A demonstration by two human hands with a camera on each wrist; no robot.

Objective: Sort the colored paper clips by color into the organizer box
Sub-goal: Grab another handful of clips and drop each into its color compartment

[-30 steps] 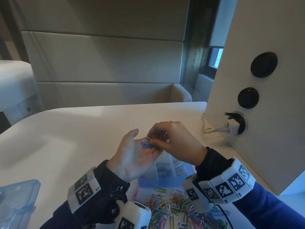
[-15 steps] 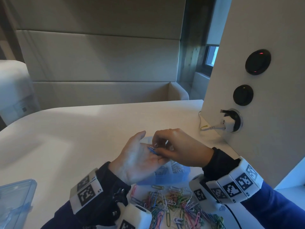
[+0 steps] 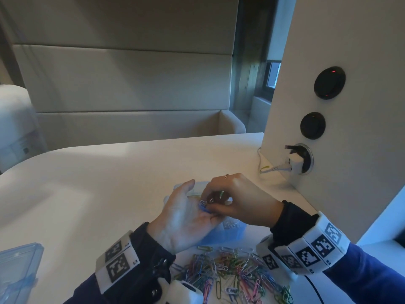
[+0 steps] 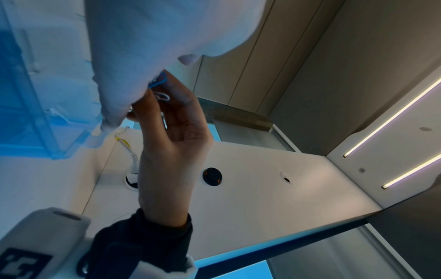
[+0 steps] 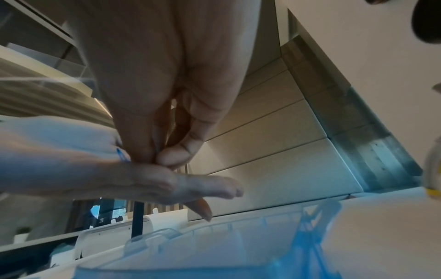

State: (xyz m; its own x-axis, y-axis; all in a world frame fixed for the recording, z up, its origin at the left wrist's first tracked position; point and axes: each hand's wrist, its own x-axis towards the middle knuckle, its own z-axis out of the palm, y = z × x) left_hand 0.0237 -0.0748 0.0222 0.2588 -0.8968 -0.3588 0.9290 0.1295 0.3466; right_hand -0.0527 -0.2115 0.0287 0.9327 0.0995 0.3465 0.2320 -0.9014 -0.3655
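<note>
left wrist alone shows white clip (image 4: pixel 163 96) beside blue clip (image 4: pixel 158 81).

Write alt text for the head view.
Right hand pinches clips lying on the open left palm, above a blue organizer. A pile of colored clips lies on the white table nearer the camera.

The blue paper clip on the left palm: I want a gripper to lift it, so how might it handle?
The blue paper clip is thin bent wire, so probably very light and springy. It lies hooked among white clips on the left hand, so it may drag those along. The right hand pinches it at the fingertips; its smooth coating probably slips easily.
</note>
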